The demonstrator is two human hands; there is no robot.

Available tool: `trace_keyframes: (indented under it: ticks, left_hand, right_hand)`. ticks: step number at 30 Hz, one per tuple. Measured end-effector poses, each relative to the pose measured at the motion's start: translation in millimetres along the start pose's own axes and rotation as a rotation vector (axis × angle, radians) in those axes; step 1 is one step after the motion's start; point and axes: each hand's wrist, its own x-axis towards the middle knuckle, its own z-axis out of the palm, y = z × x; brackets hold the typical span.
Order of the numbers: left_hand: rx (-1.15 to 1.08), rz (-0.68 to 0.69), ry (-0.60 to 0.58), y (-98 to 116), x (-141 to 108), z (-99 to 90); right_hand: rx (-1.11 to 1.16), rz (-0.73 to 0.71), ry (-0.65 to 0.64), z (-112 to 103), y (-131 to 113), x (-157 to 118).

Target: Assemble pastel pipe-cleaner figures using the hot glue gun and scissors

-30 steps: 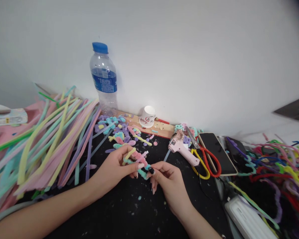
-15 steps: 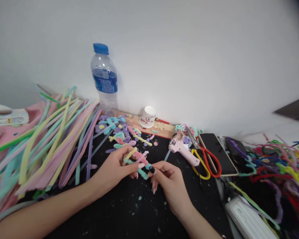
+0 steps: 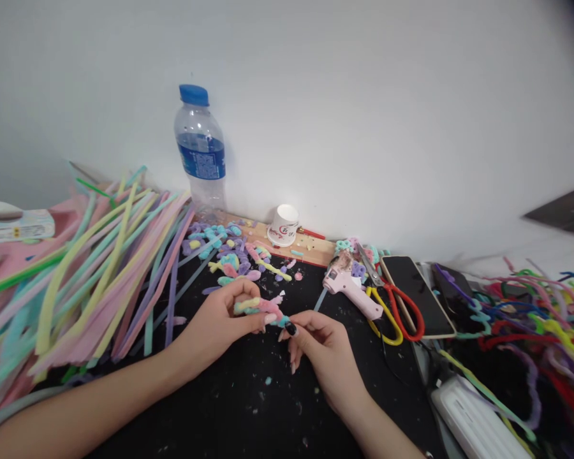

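Between my two hands is a small pipe cleaner piece (image 3: 266, 306), fuzzy and twisted, in pink, yellow and teal. My left hand (image 3: 234, 314) pinches its left part between thumb and fingers. At its teal right end, the fingertips of my right hand (image 3: 316, 341) are pinched together; a dark nail shows on the thumb. Part of the piece is hidden behind my fingers. Just beyond my hands lies a heap of small pipe cleaner shapes (image 3: 236, 255) in purple, teal and yellow.
Long pastel pipe cleaners (image 3: 110, 274) pile up at left. A plastic bottle (image 3: 201, 153) and a paper cup (image 3: 284, 226) stand by the wall. Rightward lie a pink glue gun (image 3: 354, 293), scissors (image 3: 396, 309), a phone (image 3: 418, 296), a white power strip (image 3: 476, 417) and bright tangled pipe cleaners (image 3: 555, 338).
The twisted piece has turned in my fingers; its teal lower loop, which hung down before, now lies nearly in line with the pink part. My hands have barely moved.
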Motion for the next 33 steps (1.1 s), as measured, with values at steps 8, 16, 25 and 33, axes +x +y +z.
trace_keyframes:
  ticks: [8, 16, 25, 33]
  left_hand:
    - [-0.054, -0.013, 0.000, 1.0, 0.6, -1.2]
    - [-0.080, -0.029, -0.179, 2.1, 3.2, -5.8]
    - [-0.088, -0.064, -0.478, -2.0, 1.7, -5.0]
    - [-0.085, -0.060, -0.432, 2.1, 0.5, -4.6]
  right_hand:
    - [0.017, -0.017, -0.027, -3.1, 2.3, -0.3]
    - [-0.127, -0.120, 0.092, -9.5, -1.0, 1.2]
    - [-0.596, -0.255, -0.029, -8.5, 0.9, -5.3]
    - [-0.536, -0.210, -0.034, -8.5, 0.6, -5.2]
